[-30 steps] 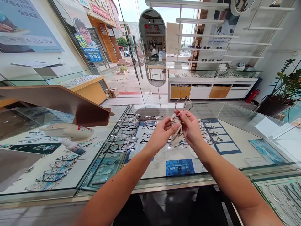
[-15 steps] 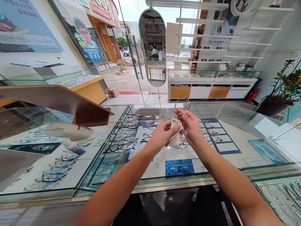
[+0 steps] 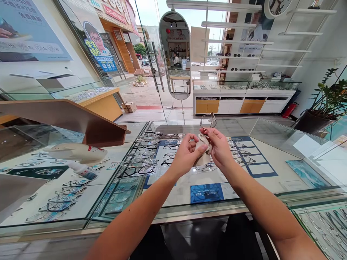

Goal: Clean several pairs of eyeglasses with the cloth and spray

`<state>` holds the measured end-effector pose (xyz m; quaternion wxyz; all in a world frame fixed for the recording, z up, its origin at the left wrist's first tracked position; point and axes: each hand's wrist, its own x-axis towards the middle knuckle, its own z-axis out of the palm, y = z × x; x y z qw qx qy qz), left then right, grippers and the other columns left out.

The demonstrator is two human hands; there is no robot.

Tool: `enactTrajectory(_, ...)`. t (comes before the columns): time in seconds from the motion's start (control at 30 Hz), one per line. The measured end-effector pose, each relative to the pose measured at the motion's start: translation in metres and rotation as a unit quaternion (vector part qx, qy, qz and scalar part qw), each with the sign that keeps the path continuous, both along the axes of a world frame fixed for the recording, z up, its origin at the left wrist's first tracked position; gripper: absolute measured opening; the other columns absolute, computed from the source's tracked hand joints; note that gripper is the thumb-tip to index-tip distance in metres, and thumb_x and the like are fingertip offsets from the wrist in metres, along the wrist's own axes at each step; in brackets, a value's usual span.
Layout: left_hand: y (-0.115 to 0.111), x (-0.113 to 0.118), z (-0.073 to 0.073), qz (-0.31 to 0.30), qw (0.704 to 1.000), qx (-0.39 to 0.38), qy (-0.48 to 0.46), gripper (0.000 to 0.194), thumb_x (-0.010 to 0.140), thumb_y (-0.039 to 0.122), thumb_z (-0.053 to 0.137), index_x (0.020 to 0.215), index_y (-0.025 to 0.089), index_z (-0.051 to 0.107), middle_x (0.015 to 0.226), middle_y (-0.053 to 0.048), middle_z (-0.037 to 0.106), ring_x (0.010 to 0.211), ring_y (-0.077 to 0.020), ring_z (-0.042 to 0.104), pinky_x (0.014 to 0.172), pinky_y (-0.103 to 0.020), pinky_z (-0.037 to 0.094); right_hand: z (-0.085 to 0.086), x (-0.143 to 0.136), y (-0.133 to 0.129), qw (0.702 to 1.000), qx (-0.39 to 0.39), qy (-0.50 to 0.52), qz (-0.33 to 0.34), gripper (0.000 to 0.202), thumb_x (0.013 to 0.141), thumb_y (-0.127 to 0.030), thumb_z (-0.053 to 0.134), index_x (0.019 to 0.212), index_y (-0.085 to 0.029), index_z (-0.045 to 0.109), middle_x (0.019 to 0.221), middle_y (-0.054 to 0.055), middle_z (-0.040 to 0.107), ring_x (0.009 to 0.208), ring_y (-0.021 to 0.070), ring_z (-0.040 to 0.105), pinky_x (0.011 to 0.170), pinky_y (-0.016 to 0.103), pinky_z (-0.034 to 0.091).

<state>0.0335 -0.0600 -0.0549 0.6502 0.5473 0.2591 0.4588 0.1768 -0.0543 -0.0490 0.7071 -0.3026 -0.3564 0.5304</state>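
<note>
Above the glass counter, my right hand [image 3: 218, 144] grips a pair of eyeglasses [image 3: 208, 122] whose thin frame sticks up beyond the fingertips. A pale beige cleaning cloth [image 3: 202, 159] is pinched between the thumb and fingers of my left hand [image 3: 187, 151], folded against the lower part of the glasses. The two hands are close together, nearly touching. Part of the glasses is hidden by the cloth and fingers. Several eyeglass frames [image 3: 138, 169] lie in rows to the left of my hands.
The glass display counter [image 3: 168, 211] spans the front. On its left stand a white spray bottle [image 3: 84, 169], a beige rounded object [image 3: 78, 151] and a brown wooden stand [image 3: 103, 126]. A blue card [image 3: 207, 193] lies below my hands. An oval mirror [image 3: 175, 54] stands behind the counter.
My left fingers have lifted and curled a little away from the cloth, while the thumb stays on it. The glasses have tilted and shifted slightly left and down.
</note>
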Motion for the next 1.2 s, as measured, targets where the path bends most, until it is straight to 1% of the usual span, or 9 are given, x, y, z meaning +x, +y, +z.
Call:
enactTrajectory(0.13,-0.001,0.000,0.000,0.000,1.000,0.029,-0.011,0.059,0.088,0.050,0.090,0.123,0.026,0.048,0.110,-0.005,0.077,0.075,-0.0144,0.072,0.061,-0.023,0.053,0.001,0.000,0.000,1.000,-0.007,0.009,0.004,0.040,0.063,-0.055,0.102,0.075,-0.024,0.079,0.101,0.006,0.083,0.091,0.0200,0.070,0.081,0.031,0.058)
enactTrajectory(0.27,0.001,0.001,-0.003,0.027,0.996,0.087,0.012,0.061,0.091,0.045,0.087,0.140,0.025,0.056,0.145,-0.014,0.068,0.097,-0.0167,0.074,0.072,-0.023,0.055,0.001,0.000,0.000,1.000,-0.007,0.006,0.006,0.037,0.065,-0.052,0.101,0.078,-0.025,0.079,0.099,0.004,0.082,0.090,0.0192,0.069,0.081,0.029,0.057)
enactTrajectory(0.33,0.002,0.001,-0.004,0.032,0.998,0.061,0.006,0.067,0.088,0.047,0.091,0.139,0.026,0.053,0.141,-0.014,0.071,0.093,-0.0172,0.075,0.070,-0.023,0.055,0.001,0.000,0.000,1.000,-0.005,0.000,0.001,0.038,0.066,-0.053,0.100,0.078,-0.025,0.079,0.102,0.005,0.082,0.094,0.0205,0.070,0.083,0.030,0.057)
enactTrajectory(0.43,0.002,0.001,-0.002,0.027,0.999,-0.007,-0.016,0.069,0.079,0.049,0.097,0.122,0.025,0.049,0.120,-0.008,0.077,0.081,-0.0168,0.074,0.067,-0.026,0.057,0.000,0.000,0.000,1.000,-0.008,-0.006,-0.006,0.040,0.064,-0.056,0.100,0.078,-0.025,0.079,0.105,0.006,0.083,0.098,0.0221,0.071,0.086,0.032,0.057)
enactTrajectory(0.53,0.002,-0.002,0.002,0.004,0.999,-0.036,0.002,0.068,0.077,0.052,0.098,0.118,0.023,0.053,0.105,-0.006,0.078,0.078,-0.0175,0.073,0.067,-0.027,0.057,0.000,0.001,0.001,1.000,-0.011,-0.004,-0.006,0.041,0.062,-0.056,0.101,0.077,-0.024,0.079,0.105,0.006,0.083,0.101,0.0227,0.070,0.088,0.032,0.057)
enactTrajectory(0.67,0.002,-0.003,0.004,-0.043,0.998,-0.018,0.045,0.063,0.078,0.056,0.096,0.121,0.017,0.069,0.104,-0.008,0.079,0.087,-0.0201,0.073,0.073,-0.028,0.056,-0.001,0.001,0.001,1.000,-0.013,-0.004,0.004,0.041,0.063,-0.057,0.101,0.075,-0.024,0.079,0.109,0.005,0.083,0.104,0.0227,0.070,0.088,0.032,0.057)
enactTrajectory(0.77,0.003,-0.002,0.001,-0.046,0.998,0.011,0.039,0.059,0.077,0.054,0.096,0.118,0.017,0.074,0.109,-0.009,0.079,0.097,-0.0221,0.073,0.083,-0.029,0.057,-0.002,0.000,0.001,0.999,-0.022,0.003,0.027,0.043,0.064,-0.058,0.100,0.075,-0.024,0.077,0.107,0.005,0.082,0.101,0.0225,0.070,0.087,0.032,0.058)
enactTrajectory(0.97,0.006,0.003,-0.012,0.006,0.998,0.049,0.032,0.057,0.082,0.059,0.091,0.116,0.018,0.072,0.100,-0.007,0.077,0.086,-0.0197,0.068,0.077,-0.029,0.054,-0.005,-0.006,0.000,0.993,-0.044,0.048,0.103,0.042,0.065,-0.054,0.102,0.076,-0.024,0.075,0.102,0.003,0.082,0.091,0.0199,0.071,0.086,0.032,0.060)
enactTrajectory(1.2,0.004,0.007,-0.017,0.121,0.987,0.104,0.024,0.052,0.091,0.068,0.079,0.105,0.019,0.074,0.086,-0.004,0.071,0.073,-0.0163,0.058,0.071,-0.029,0.048,-0.005,-0.012,-0.004,0.993,-0.006,0.004,0.115,0.044,0.069,-0.061,0.099,0.076,-0.025,0.074,0.104,0.005,0.082,0.097,0.0214,0.073,0.092,0.033,0.060)
